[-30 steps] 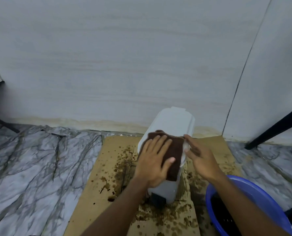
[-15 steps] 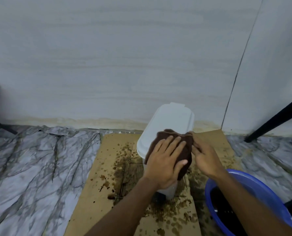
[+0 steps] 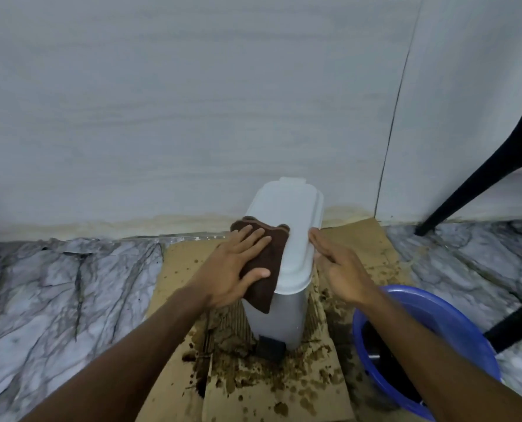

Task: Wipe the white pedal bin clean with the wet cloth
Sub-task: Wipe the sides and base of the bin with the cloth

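We see a pale grey wall (image 3: 192,102) filling the upper half of the view behind the white plastic pedal bin (image 3: 287,223), with a thin vertical seam in it to the bin's right. Below it, a grey-veined marble floor (image 3: 55,284) spreads to either side of the bin. A flat brown cardboard sheet (image 3: 180,269) lies under the bin, spattered with dark brown stains that are thickest round the bin's foot.

The bin stands upright on the cardboard, close in front of the wall, so its long axis is vertical. Its oblong lid is closed and runs lengthwise from us toward the wall. The hinge tab is at the wall end, and the small black pedal (image 3: 270,347) at the foot faces us.

To the bin's right and nearer us sits a round blue plastic basin (image 3: 436,315), dark inside; we cannot tell what it holds. Slanted black furniture legs (image 3: 467,184) stand further right of the bin.

A dark brown cloth (image 3: 266,263) drapes over the lid's left edge and hangs down the bin's left side. The left hand (image 3: 232,269) lies flat on the cloth with straight, spread fingers, pressing it to the lid, with the thumb lying across it. The right hand (image 3: 342,269) rests straight-fingered against the lid's right rim and grips nothing.
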The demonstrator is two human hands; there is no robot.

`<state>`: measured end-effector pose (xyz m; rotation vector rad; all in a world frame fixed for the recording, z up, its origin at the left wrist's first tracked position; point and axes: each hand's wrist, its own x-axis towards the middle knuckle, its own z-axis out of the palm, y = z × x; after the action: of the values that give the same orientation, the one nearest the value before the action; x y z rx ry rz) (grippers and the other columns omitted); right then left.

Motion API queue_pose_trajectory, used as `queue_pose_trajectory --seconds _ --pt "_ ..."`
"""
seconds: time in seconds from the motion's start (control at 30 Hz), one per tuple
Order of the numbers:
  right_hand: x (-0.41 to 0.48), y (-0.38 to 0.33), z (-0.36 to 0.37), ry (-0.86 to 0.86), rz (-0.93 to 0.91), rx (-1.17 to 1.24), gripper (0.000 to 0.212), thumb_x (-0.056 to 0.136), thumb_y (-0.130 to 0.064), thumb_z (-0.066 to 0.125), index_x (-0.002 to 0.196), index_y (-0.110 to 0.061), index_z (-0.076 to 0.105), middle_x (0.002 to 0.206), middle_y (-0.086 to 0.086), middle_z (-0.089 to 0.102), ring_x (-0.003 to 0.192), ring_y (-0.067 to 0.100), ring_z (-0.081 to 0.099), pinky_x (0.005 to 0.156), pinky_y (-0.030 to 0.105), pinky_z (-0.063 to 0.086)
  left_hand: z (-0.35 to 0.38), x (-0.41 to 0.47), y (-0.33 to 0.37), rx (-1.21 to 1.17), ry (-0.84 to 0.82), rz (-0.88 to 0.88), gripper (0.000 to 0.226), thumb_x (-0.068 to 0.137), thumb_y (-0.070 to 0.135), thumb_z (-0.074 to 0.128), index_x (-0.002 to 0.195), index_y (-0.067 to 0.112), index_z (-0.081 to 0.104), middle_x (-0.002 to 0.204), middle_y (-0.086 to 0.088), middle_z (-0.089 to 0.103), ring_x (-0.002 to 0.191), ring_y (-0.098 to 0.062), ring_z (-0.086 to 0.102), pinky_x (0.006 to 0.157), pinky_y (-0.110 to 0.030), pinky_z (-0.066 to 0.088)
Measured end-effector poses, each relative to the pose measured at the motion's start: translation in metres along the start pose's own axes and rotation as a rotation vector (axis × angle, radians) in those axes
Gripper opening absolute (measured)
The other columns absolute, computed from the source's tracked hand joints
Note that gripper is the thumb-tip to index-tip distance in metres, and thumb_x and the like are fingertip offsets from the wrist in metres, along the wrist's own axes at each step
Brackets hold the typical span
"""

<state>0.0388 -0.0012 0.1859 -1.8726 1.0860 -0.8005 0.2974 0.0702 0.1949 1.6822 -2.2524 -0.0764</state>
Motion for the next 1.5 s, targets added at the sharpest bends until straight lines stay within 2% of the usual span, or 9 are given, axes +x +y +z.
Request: queue_pose_trajectory --seconds 0.2,0.27,0.37,0.47,0.57,0.73,1.03,1.27,1.5 --pt "0.005 0.003 -0.004 0.040 0.013 0.179 0.046 0.095 -0.008 0.051 0.128 -0.040 0.062 0.130 -0.006 0.065 0.122 0.009 0.059 0.101 0.026 0.047 0.030 0.025 0.067 0.112 0.123 0.034 0.061 0.105 0.058 0.034 0.158 0.028 0.036 0.165 0.006 0.028 0.156 -0.016 0.016 0.127 -0.033 0.003" --pt "0.014 -0.007 -0.011 0.136 0.011 0.146 0.046 0.094 0.004 0.050 0.122 -0.030 0.066 0.120 -0.005 0.069 0.117 0.011 0.062 0.096 0.019 0.048 0.038 0.024 0.078 0.137 0.176 0.027 0.057 0.107 0.052 0.033 0.156 0.024 0.040 0.163 0.003 0.035 0.155 -0.019 0.022 0.127 -0.038 0.012" --pt "0.040 -0.026 -0.017 0.175 -0.044 -0.062 0.039 0.100 -0.007 0.049 0.133 -0.024 0.060 0.144 -0.002 0.054 0.137 0.018 0.047 0.112 0.035 0.039 0.046 0.017 0.081 0.136 0.237 0.012 0.054 0.109 0.047 0.033 0.155 0.020 0.042 0.162 0.001 0.039 0.153 -0.020 0.026 0.126 -0.042 0.018" --pt "0.070 -0.042 -0.009 -0.053 -0.094 -0.252 0.042 0.103 -0.022 0.047 0.143 -0.036 0.048 0.162 -0.004 0.028 0.150 0.017 0.022 0.120 0.042 0.025 0.047 0.009 0.079 0.111 0.249 -0.002 0.056 0.109 0.049 0.032 0.157 0.020 0.038 0.163 0.002 0.036 0.154 -0.017 0.022 0.126 -0.041 0.017" --pt "0.096 -0.043 -0.003 -0.222 -0.122 -0.374 0.043 0.106 -0.025 0.041 0.148 -0.031 0.042 0.164 -0.006 0.023 0.153 0.010 0.005 0.124 0.036 0.010 0.046 -0.001 0.066 0.073 0.304 -0.037 0.059 0.108 0.052 0.035 0.156 0.020 0.039 0.163 0.003 0.036 0.154 -0.014 0.022 0.126 -0.041 0.018" --pt "0.102 -0.024 -0.004 -0.267 -0.153 -0.448 0.042 0.108 -0.028 0.038 0.149 -0.028 0.042 0.164 -0.009 0.020 0.153 0.009 0.004 0.123 0.030 0.001 0.040 -0.011 0.030 0.004 0.408 -0.146 0.062 0.102 0.057 0.044 0.152 0.019 0.047 0.161 0.004 0.038 0.154 -0.013 0.023 0.127 -0.039 0.015" --pt "0.099 -0.014 -0.010 -0.252 -0.243 -0.466 0.047 0.106 -0.008 0.031 0.149 -0.019 0.042 0.164 0.001 0.022 0.154 0.017 0.008 0.124 0.033 -0.002 0.029 0.029 0.058 0.131 0.209 0.010 0.067 0.101 0.064 0.039 0.153 0.023 0.045 0.161 0.004 0.040 0.153 -0.016 0.027 0.126 -0.040 0.020" --pt "0.103 -0.007 -0.009 -0.261 -0.183 -0.345 0.041 0.105 -0.032 0.044 0.146 -0.029 0.047 0.161 -0.011 0.027 0.152 0.008 0.010 0.123 0.027 0.001 0.027 -0.015 0.022 -0.123 0.335 -0.080 0.064 0.094 0.054 0.060 0.149 0.024 0.051 0.158 0.008 0.042 0.152 -0.008 0.027 0.126 -0.045 0.021" --pt "0.112 0.000 -0.030 -0.340 -0.133 -0.322 0.041 0.104 -0.035 0.047 0.145 -0.035 0.047 0.161 -0.015 0.025 0.152 0.005 0.009 0.125 0.035 0.006 0.043 0.005 0.066 -0.019 0.402 -0.203 0.071 0.092 0.060 0.052 0.148 0.017 0.053 0.158 0.001 0.044 0.154 -0.017 0.026 0.127 -0.047 0.016"
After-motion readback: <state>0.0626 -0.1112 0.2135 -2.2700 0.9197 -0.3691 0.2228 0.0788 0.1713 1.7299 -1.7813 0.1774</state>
